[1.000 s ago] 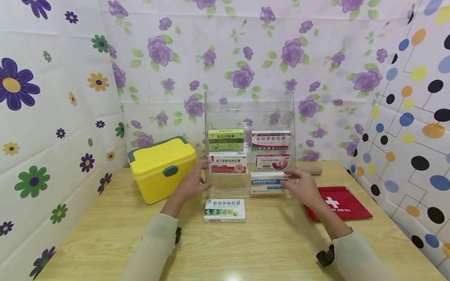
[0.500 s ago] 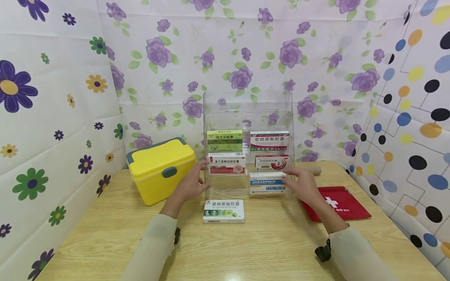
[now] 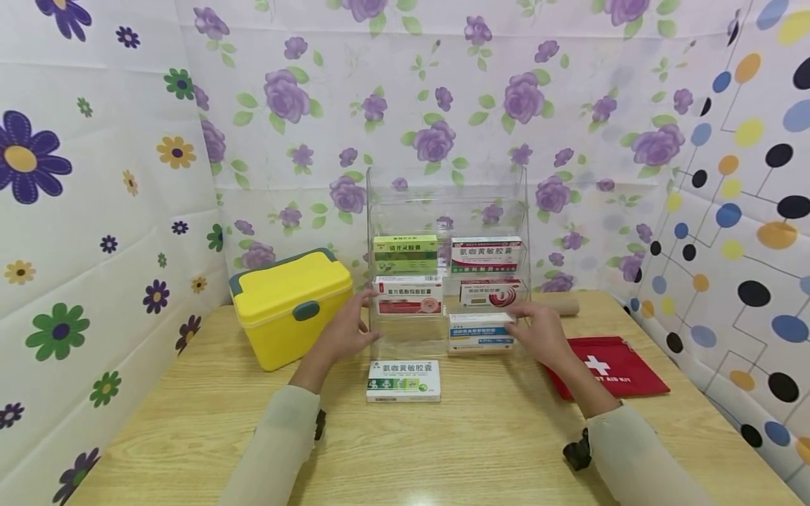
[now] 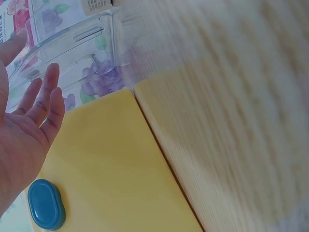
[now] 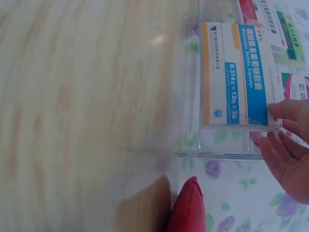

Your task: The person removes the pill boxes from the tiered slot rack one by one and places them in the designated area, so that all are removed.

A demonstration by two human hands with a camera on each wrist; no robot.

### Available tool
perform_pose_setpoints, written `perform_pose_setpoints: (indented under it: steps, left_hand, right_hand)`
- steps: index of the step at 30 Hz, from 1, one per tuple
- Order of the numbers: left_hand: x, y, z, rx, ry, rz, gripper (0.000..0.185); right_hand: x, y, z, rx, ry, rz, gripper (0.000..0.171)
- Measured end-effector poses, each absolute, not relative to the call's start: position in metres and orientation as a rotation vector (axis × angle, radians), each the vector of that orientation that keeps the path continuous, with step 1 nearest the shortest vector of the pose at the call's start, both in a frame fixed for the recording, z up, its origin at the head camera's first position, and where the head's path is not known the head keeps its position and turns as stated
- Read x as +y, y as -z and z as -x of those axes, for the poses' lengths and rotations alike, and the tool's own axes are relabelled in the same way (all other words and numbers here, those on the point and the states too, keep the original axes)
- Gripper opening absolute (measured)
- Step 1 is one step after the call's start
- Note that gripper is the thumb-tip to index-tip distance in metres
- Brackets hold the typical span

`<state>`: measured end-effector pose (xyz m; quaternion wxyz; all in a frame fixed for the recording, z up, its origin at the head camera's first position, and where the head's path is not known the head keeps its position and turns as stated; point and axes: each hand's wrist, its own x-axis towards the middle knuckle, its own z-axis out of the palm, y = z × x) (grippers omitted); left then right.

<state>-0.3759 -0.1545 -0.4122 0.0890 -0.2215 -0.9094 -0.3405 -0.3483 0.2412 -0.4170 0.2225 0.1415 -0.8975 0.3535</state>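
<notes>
My right hand [image 3: 538, 334] pinches the upper right corner of a white, blue and orange medicine box [image 3: 479, 334], thumb on its front. The box stands upright in the lowest tier of a clear acrylic display rack [image 3: 411, 337]. In the right wrist view the box's blue label [image 5: 253, 72] faces the camera, and the hand [image 5: 289, 150] is at its edge. At the rack's left side is my left hand [image 3: 346, 330], fingers extended and nothing in its grasp. The left wrist view shows that hand [image 4: 29, 130] with its palm turned up beside the rack [image 4: 72, 43].
Higher tiers hold a green box [image 3: 405, 254], a red-and-white box [image 3: 408, 295] and others. A white-and-green box [image 3: 403, 381] lies in front of the rack. A yellow case [image 3: 294, 302] stands left; a red first aid pouch [image 3: 616, 365] lies right, near a brown roll [image 3: 560, 306].
The blue-and-white medicine box has sunk slightly in the lowest tier, and my right hand has shifted a little with it. My left hand stays at the rack's side.
</notes>
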Motion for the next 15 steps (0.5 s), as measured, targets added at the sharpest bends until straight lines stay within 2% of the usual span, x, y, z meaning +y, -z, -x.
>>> perform_pose_setpoints:
  steps: [15]
  left_hand:
    - [-0.1534, 0.415, 0.378, -2.69, 1.0, 0.624, 0.08]
  right_hand:
    - [0.2414, 0.419, 0.3473, -2.54, -0.951, -0.35, 0.023]
